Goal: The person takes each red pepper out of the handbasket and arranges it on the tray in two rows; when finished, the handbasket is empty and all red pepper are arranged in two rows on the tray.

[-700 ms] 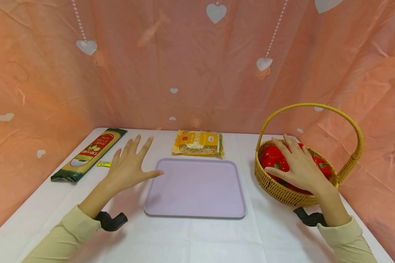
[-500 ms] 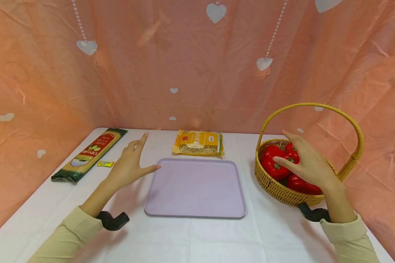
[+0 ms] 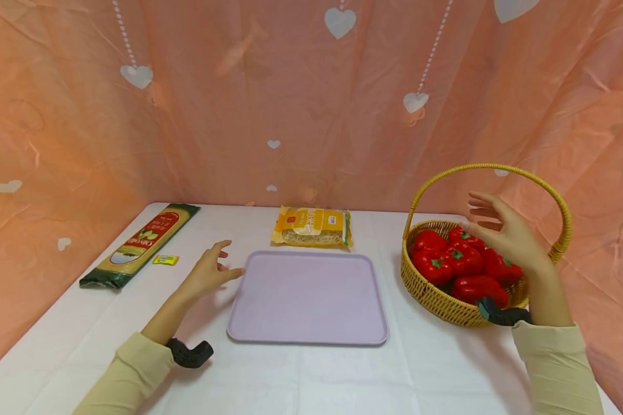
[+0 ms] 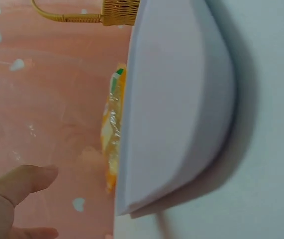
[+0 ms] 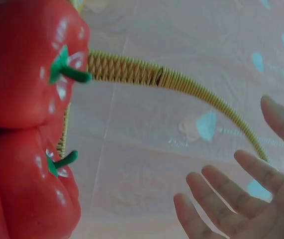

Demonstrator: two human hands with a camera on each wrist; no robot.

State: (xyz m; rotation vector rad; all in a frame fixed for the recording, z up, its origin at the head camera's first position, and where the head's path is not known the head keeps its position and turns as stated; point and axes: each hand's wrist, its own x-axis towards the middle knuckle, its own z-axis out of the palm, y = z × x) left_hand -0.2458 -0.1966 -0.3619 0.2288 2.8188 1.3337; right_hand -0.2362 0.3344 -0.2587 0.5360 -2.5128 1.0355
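My right hand (image 3: pixel 511 233) hovers over the right side of a wicker basket (image 3: pixel 436 305), below its arched handle (image 3: pixel 490 166), fingers loosely bent and holding nothing. Several red bell peppers (image 3: pixel 464 257) with green stems fill the basket. In the right wrist view, two bell peppers (image 5: pixel 32 59) loom large at the left, with the spread fingers at the lower right. My left hand (image 3: pixel 207 274) is held by the left edge of a lilac tray (image 3: pixel 306 297), thumb toward the rim, nothing in its grasp. Only the thumb and part of that hand show in the left wrist view.
Behind the tray lies a yellow food packet (image 3: pixel 312 226). At the far left are a long green and gold packet (image 3: pixel 142 245) and a small yellow sachet (image 3: pixel 165 260) on the white tablecloth (image 3: pixel 353 374). A pink curtain with hearts (image 3: pixel 311 104) hangs behind.
My right hand has risen and moved right, uncovering more of the bell peppers. My left hand has drawn back and lower, its fingers going from spread to loosely bent.
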